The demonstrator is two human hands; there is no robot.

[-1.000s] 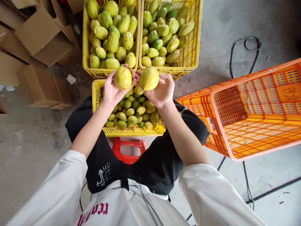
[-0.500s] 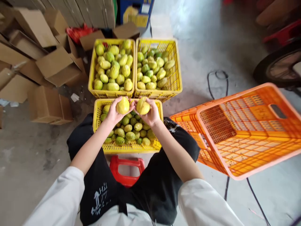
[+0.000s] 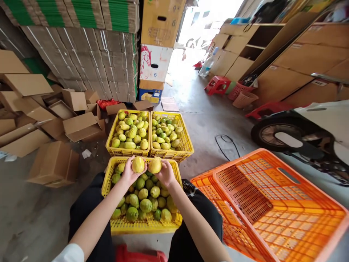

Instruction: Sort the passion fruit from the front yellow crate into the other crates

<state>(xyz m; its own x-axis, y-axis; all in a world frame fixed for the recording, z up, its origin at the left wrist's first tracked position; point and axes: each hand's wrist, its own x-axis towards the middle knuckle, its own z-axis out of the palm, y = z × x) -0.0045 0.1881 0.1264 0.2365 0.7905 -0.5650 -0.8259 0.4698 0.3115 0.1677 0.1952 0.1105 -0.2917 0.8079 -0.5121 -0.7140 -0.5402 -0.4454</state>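
Note:
My left hand (image 3: 131, 171) is closed around a yellow lemon (image 3: 138, 165). Close beside it, my right hand (image 3: 165, 172) grips a second yellow lemon (image 3: 155, 165). Both hands are above the far part of the near yellow crate (image 3: 144, 229), which holds many green and yellowish lemons (image 3: 146, 205). Just beyond stand two more yellow crates side by side: the left one (image 3: 128, 153) is full of mostly yellow-green lemons, and the right one (image 3: 188, 145) holds greener ones with part of its wall bare.
Orange crates (image 3: 275, 207) lie tipped on the right, near a motorbike wheel (image 3: 280, 133) and a black cable (image 3: 227, 140). Loose cardboard boxes (image 3: 81, 125) are heaped at left. Stacked flattened cartons (image 3: 92, 58) rise behind. A red stool (image 3: 136, 254) shows below.
The view has tilted up, bringing the doorway, shelves and stacked cartons into sight. Both hands still hold their lemons, which have been turned slightly.

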